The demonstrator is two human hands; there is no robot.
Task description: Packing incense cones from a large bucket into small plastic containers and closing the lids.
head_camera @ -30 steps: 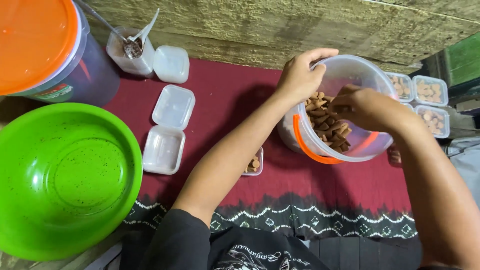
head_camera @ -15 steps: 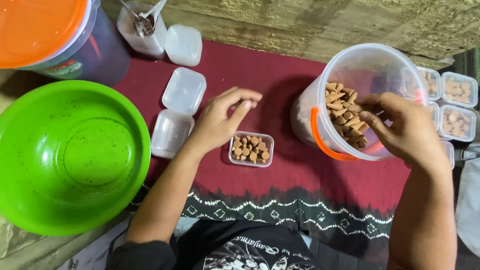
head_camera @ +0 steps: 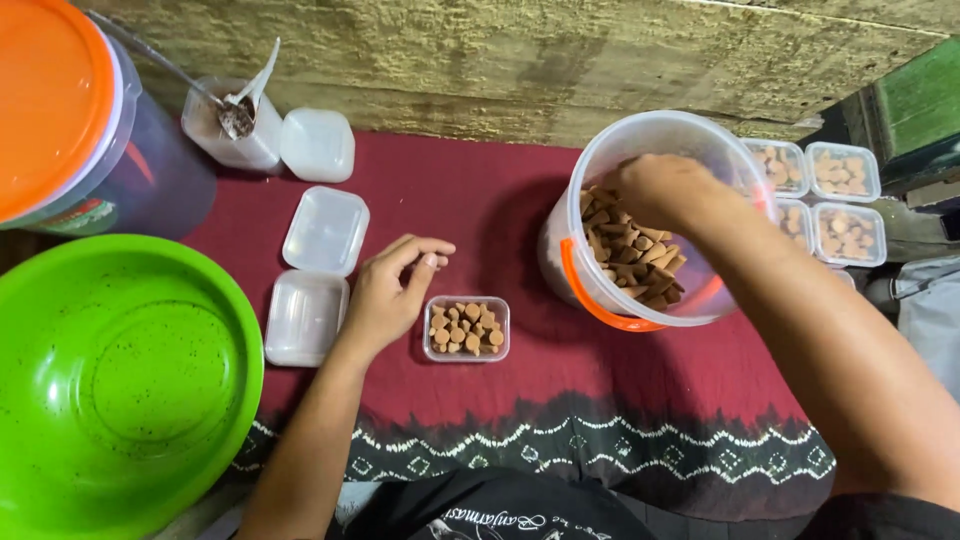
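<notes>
Right hand (head_camera: 655,190) is down inside the clear plastic bucket (head_camera: 655,140), fingers curled among the brown cone-shaped pieces (head_camera: 630,255); whether it has closed on any of them I cannot tell, the fingertips are buried. Half a second ago that hand sat at the bucket's right rim; now it has come in over the top and dipped into the heap. Left hand (head_camera: 395,290) hovers just left of the small clear tub (head_camera: 466,328), thumb and forefinger pinched together, and there may be a cone between them, too small to be sure. It has barely shifted from before, still close above the tub's upper left corner. The tub sits on the dark red cloth (head_camera: 480,210), part filled with cones standing close together, just left of the bucket's orange handle (head_camera: 600,310). Two empty clear tubs (head_camera: 315,275) lie left of the hand. Further left, a big green bowl (head_camera: 110,390). Filled tubs (head_camera: 830,200) are stacked behind the bucket on the right.
</notes>
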